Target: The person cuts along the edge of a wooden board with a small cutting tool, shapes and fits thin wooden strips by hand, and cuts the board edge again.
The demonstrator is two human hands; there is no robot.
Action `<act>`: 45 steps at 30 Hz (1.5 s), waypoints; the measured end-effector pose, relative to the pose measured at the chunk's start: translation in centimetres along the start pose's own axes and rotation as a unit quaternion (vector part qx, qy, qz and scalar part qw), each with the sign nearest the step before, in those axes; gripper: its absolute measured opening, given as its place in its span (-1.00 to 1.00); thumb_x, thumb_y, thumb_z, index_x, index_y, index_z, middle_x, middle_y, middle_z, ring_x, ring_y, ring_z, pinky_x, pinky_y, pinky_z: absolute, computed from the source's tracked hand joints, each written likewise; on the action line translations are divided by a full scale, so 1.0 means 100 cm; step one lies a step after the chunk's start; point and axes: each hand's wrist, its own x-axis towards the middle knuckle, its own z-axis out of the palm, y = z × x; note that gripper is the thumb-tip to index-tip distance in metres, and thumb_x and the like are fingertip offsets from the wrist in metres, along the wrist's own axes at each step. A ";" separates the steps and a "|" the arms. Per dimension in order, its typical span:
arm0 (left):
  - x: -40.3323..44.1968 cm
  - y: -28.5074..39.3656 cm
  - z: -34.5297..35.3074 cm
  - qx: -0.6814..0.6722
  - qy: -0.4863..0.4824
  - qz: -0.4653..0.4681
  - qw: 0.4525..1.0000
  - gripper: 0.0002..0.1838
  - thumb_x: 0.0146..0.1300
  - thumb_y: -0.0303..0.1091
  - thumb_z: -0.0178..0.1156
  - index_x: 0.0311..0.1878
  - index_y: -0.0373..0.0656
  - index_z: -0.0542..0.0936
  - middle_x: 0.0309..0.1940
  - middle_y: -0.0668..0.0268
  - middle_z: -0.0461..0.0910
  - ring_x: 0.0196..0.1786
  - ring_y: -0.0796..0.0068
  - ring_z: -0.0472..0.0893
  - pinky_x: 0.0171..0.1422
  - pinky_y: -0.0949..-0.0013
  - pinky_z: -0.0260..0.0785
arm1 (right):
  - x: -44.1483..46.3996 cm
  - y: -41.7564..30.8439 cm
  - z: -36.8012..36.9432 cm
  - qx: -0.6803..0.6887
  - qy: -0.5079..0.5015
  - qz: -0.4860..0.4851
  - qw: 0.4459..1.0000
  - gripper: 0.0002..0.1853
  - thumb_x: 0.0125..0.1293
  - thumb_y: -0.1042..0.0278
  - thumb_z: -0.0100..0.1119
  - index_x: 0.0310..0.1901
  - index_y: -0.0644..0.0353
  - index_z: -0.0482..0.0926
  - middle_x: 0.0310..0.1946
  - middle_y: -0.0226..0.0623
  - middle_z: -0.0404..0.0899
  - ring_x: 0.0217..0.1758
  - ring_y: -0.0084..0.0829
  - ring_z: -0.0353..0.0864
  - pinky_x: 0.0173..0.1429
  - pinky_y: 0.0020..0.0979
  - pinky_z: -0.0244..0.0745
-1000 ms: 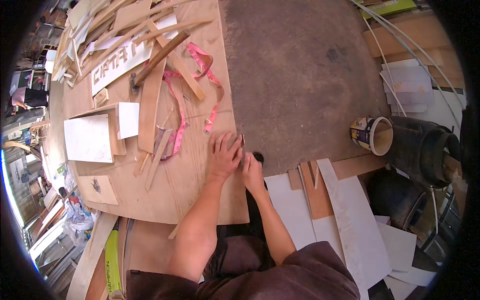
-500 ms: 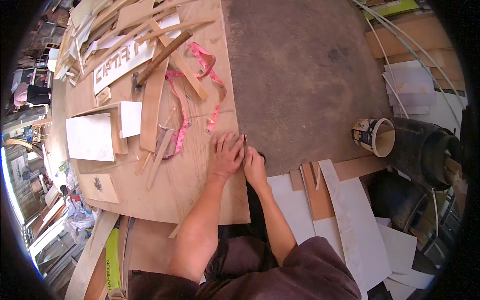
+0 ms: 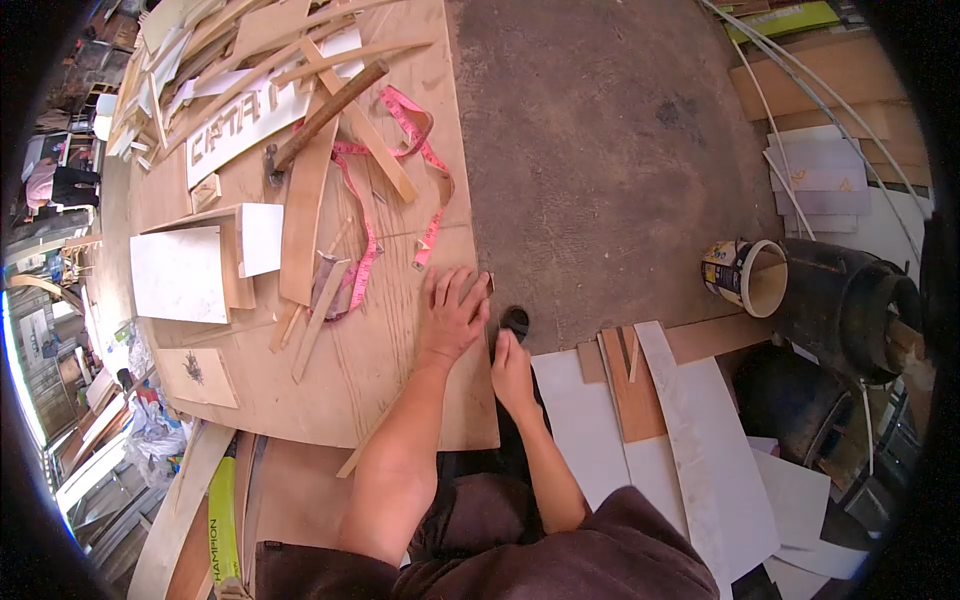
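Observation:
My left hand [image 3: 455,313] lies on the plywood tabletop [image 3: 400,415] at its right edge, fingers bent and slightly apart. Its fingertips press on a small brown piece [image 3: 491,284] that peeks out at the edge; most of it is hidden. Just off the edge and nearer my body, my right hand [image 3: 512,370] is closed in a fist; what it holds cannot be made out. Beyond my left fingers, a pink tape measure [image 3: 362,270] curls over the wood. My black shoe [image 3: 516,320] shows beside the table.
Wooden strips, a hammer [image 3: 330,112] and a white board with cut-out letters [image 3: 240,130] crowd the table's far left. A white box [image 3: 180,275] stands nearer. Right of the table are concrete floor [image 3: 600,170], a bucket [image 3: 765,278], black drums and white sheets [image 3: 580,400].
My right hand has drawn back from the table edge toward my body, away from the left fingers, uncovering the shoe. My left hand stays in nearly the same place.

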 end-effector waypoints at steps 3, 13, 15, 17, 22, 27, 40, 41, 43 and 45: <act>-0.004 0.001 -0.002 -0.003 -0.001 -0.002 1.000 -0.56 0.24 -0.22 0.20 0.20 -0.01 0.54 0.18 0.22 0.41 0.36 0.24 0.32 0.59 -0.15 -0.07 | -0.005 0.000 -0.001 0.007 -0.020 0.029 0.999 -0.64 0.60 0.22 -0.24 -0.17 0.40 0.41 -0.34 0.31 0.43 -0.16 0.40 0.36 -0.20 -0.03 0.37; 0.001 0.000 -0.001 -0.011 0.007 -0.004 1.000 -0.61 0.21 -0.24 0.24 0.12 -0.02 0.54 0.18 0.19 0.42 0.34 0.15 0.33 0.57 -0.18 -0.02 | 0.006 -0.002 0.005 -0.011 0.003 0.000 1.000 -0.59 0.61 0.17 -0.28 -0.17 0.39 0.42 -0.33 0.32 0.49 -0.16 0.36 0.47 -0.22 0.07 0.37; -0.003 0.001 0.000 -0.016 0.003 -0.007 1.000 -0.60 0.20 -0.24 0.24 0.12 -0.02 0.54 0.18 0.19 0.43 0.34 0.15 0.34 0.57 -0.18 -0.02 | 0.002 -0.001 0.003 -0.015 -0.021 0.037 0.999 -0.62 0.60 0.21 -0.29 -0.21 0.39 0.38 -0.38 0.26 0.40 -0.29 0.34 0.34 -0.25 -0.08 0.36; -0.001 -0.001 0.005 -0.021 0.009 -0.010 1.000 -0.61 0.25 -0.21 0.20 0.15 -0.01 0.56 0.18 0.24 0.42 0.34 0.25 0.34 0.60 -0.12 -0.06 | 0.029 -0.003 0.011 0.013 0.002 -0.001 1.000 -0.62 0.60 0.20 -0.28 -0.21 0.39 0.38 -0.38 0.27 0.40 -0.27 0.36 0.32 -0.24 -0.08 0.36; 0.001 -0.002 0.000 -0.008 0.002 -0.002 1.000 -0.61 0.24 -0.22 0.21 0.14 -0.01 0.56 0.18 0.23 0.42 0.35 0.25 0.34 0.59 -0.12 -0.05 | 0.045 -0.013 0.010 0.045 -0.006 0.001 0.999 -0.62 0.61 0.20 -0.28 -0.21 0.38 0.39 -0.36 0.26 0.41 -0.24 0.37 0.33 -0.22 -0.08 0.37; -0.002 0.001 0.000 -0.009 0.003 -0.007 1.000 -0.58 0.19 -0.24 0.25 0.14 0.00 0.54 0.16 0.22 0.43 0.33 0.17 0.32 0.58 -0.15 -0.03 | 0.007 0.000 0.008 -0.009 -0.004 0.012 1.000 -0.61 0.61 0.20 -0.29 -0.22 0.40 0.39 -0.39 0.23 0.44 -0.28 0.32 0.39 -0.22 -0.09 0.37; -0.003 -0.002 0.002 -0.027 0.009 -0.005 1.000 -0.61 0.21 -0.23 0.22 0.13 -0.03 0.56 0.17 0.21 0.42 0.35 0.16 0.32 0.60 -0.15 -0.07 | 0.015 -0.005 0.006 -0.019 -0.022 0.039 0.999 -0.60 0.61 0.18 -0.29 -0.19 0.38 0.42 -0.39 0.23 0.45 -0.25 0.36 0.38 -0.22 -0.07 0.36; -0.002 -0.002 0.002 -0.033 0.009 -0.006 0.999 -0.61 0.22 -0.23 0.21 0.13 -0.03 0.56 0.17 0.21 0.43 0.35 0.16 0.31 0.60 -0.15 -0.08 | 0.032 -0.007 0.010 -0.007 -0.004 -0.004 1.000 -0.60 0.61 0.18 -0.29 -0.18 0.38 0.42 -0.37 0.26 0.44 -0.22 0.37 0.39 -0.22 -0.05 0.37; -0.001 -0.002 0.000 -0.026 0.004 -0.005 1.000 -0.61 0.24 -0.22 0.20 0.14 -0.02 0.56 0.18 0.22 0.42 0.36 0.21 0.32 0.60 -0.14 -0.07 | 0.048 -0.015 0.012 0.006 0.013 -0.047 0.999 -0.60 0.61 0.17 -0.29 -0.18 0.38 0.41 -0.35 0.29 0.43 -0.19 0.38 0.41 -0.21 -0.04 0.37; 0.000 -0.003 -0.002 -0.020 0.000 -0.002 1.000 -0.61 0.26 -0.22 0.18 0.16 0.00 0.56 0.20 0.24 0.42 0.37 0.26 0.32 0.60 -0.12 -0.06 | 0.054 -0.022 0.009 -0.006 -0.003 -0.020 1.000 -0.61 0.60 0.19 -0.28 -0.15 0.39 0.42 -0.31 0.31 0.46 -0.13 0.38 0.43 -0.17 0.00 0.39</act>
